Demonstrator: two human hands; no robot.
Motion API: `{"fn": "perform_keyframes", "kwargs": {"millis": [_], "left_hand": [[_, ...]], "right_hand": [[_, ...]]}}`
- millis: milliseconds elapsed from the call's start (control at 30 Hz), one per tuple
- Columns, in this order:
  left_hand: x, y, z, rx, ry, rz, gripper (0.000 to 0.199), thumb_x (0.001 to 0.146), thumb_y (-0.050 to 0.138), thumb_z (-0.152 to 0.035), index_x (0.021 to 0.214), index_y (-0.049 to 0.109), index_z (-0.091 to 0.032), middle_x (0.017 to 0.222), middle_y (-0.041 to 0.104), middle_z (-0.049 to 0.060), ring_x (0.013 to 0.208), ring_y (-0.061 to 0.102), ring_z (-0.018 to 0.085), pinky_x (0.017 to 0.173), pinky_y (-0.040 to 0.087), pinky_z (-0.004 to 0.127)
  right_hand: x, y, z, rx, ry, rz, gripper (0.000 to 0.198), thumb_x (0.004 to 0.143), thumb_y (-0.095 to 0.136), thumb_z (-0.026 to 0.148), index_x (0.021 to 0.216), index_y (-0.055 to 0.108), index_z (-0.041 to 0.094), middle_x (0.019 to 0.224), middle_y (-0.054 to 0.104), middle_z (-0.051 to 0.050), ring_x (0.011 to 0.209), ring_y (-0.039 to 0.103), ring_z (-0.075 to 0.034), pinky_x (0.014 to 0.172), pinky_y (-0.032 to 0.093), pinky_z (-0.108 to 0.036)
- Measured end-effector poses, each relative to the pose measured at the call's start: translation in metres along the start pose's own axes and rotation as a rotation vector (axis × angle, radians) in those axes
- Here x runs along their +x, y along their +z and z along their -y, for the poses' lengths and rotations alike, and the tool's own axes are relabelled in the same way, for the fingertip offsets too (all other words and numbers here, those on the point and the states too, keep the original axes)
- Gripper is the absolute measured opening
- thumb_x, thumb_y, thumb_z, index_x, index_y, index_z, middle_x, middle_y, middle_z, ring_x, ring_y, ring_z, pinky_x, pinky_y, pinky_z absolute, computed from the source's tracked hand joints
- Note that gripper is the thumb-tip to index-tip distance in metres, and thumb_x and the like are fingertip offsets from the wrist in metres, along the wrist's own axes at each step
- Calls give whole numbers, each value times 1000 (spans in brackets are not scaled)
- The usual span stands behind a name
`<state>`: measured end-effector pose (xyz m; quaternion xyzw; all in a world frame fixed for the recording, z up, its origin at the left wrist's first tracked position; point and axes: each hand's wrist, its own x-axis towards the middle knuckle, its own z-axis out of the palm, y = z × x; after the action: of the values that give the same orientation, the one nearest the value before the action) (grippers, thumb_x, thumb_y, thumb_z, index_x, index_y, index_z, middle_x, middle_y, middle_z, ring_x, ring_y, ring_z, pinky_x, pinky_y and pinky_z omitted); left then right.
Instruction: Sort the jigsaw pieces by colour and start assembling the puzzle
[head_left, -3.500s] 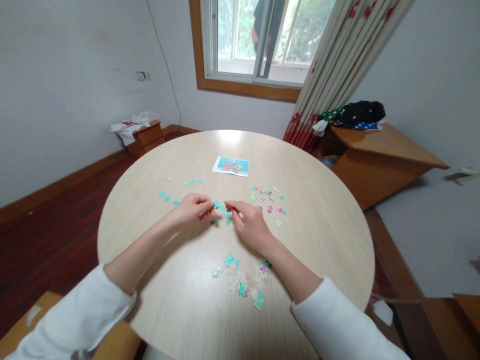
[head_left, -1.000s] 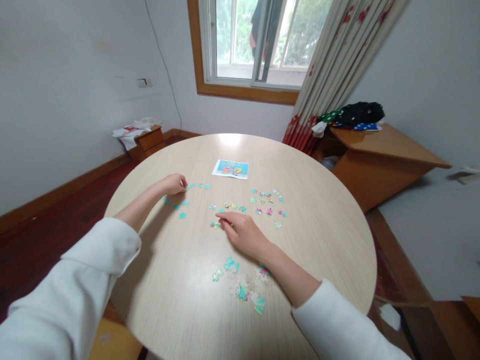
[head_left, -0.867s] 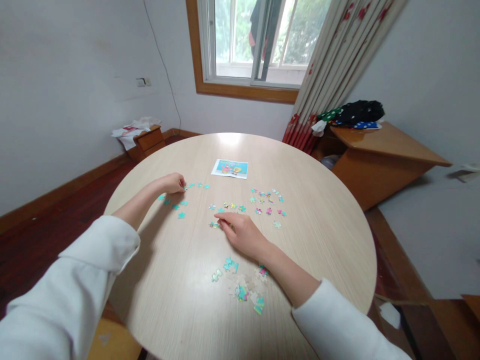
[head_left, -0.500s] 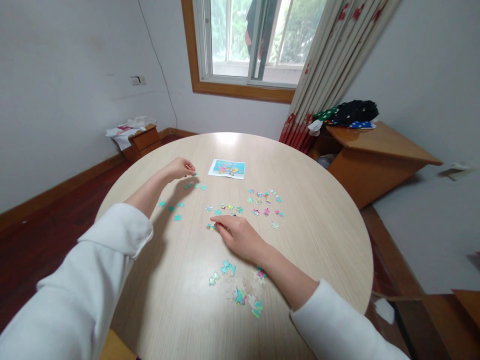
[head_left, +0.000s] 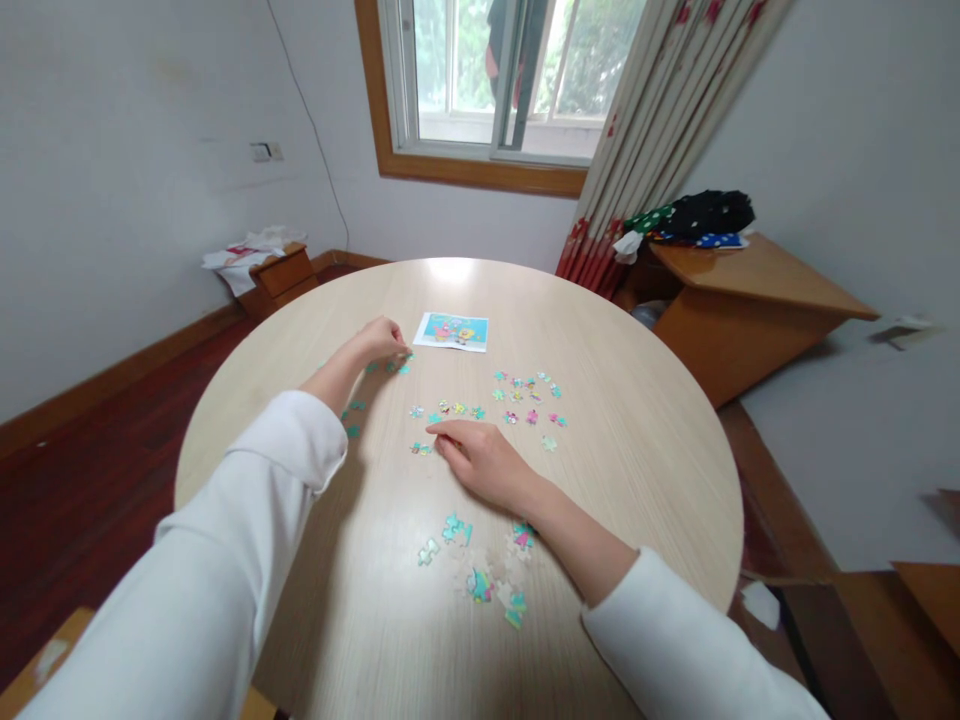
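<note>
My left hand (head_left: 384, 340) is over the far left-middle of the table, its fingertips pinched on a small teal puzzle piece (head_left: 409, 355). A short row of teal puzzle pieces (head_left: 391, 367) lies right under it. My right hand (head_left: 487, 458) rests low over the table's middle, index finger stretched to the left and thumb apart from it. It partly covers several puzzle pieces. Close to its fingertips lie a brown-and-teal pair of pieces (head_left: 421, 449) and a row of yellow and teal pieces (head_left: 459, 409). A picture card (head_left: 451, 332) with cartoon figures lies beyond both hands.
On the round table (head_left: 637, 480), colourful pieces (head_left: 532, 417) are spread right of centre. A loose pile of pieces (head_left: 480, 585), some pale side up, lies nearer me. Behind the table stand a window, a curtain (head_left: 660, 130) and a wooden cabinet (head_left: 757, 290) with cloths on it.
My left hand has moved a little to the right with the teal puzzle piece, toward the right end of the row. My right hand has hardly moved. The view has shifted slightly.
</note>
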<state>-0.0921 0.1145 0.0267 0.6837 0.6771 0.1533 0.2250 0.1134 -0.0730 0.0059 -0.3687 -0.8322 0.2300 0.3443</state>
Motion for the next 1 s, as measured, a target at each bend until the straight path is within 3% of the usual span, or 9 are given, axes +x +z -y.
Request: {"fn": "perform_keyframes", "kwargs": {"millis": [100,200,333,533,667,800,1000], "left_hand": [[-14,-5,-5,-71,39,-127,24,58,67,-31,54,48,-18,48,46,-4,53,40,11,53,27,25],[-41,-12,-15,-33,126,-120,21,63,61,-30,52,48,-18,48,44,-3,54,40,12,55,26,26],[-99,-16,-30,98,277,211,19,64,56,-29,50,52,-18,49,47,-1,53,40,12,55,27,27],[-191,6,-33,147,344,546,12,69,55,-29,63,61,-20,58,57,1,53,45,13,54,31,28],[-228,29,-26,38,334,540,21,66,65,-39,74,61,-20,71,60,3,62,50,16,57,34,28],[-247,45,-21,-27,392,495,19,70,63,-34,82,60,-21,77,60,4,68,52,17,61,36,28],[-256,40,-30,18,421,510,13,73,53,-23,85,56,-18,90,59,6,82,52,19,73,40,29]], "right_hand": [[1,-10,5,23,3,63,21,81,49,10,89,67,18,87,70,-5,80,62,-14,75,49,-29],[1,-22,10,65,-17,282,18,75,54,7,77,67,19,72,66,-1,65,57,-11,64,46,-24],[0,-32,9,78,-25,564,15,67,60,6,70,69,18,66,62,0,57,51,-10,55,42,-22],[-1,-33,10,26,-98,690,22,62,75,19,83,72,21,71,61,1,60,52,-10,55,42,-21],[-2,-30,14,-8,-125,719,23,61,77,18,82,72,22,69,61,2,61,53,-10,56,40,-21],[-2,-29,15,-17,-101,758,20,61,77,16,79,71,21,69,59,2,61,50,-10,56,37,-21],[2,-31,16,-28,-3,892,16,65,73,16,79,67,15,70,54,2,61,44,-8,56,34,-19]]}}
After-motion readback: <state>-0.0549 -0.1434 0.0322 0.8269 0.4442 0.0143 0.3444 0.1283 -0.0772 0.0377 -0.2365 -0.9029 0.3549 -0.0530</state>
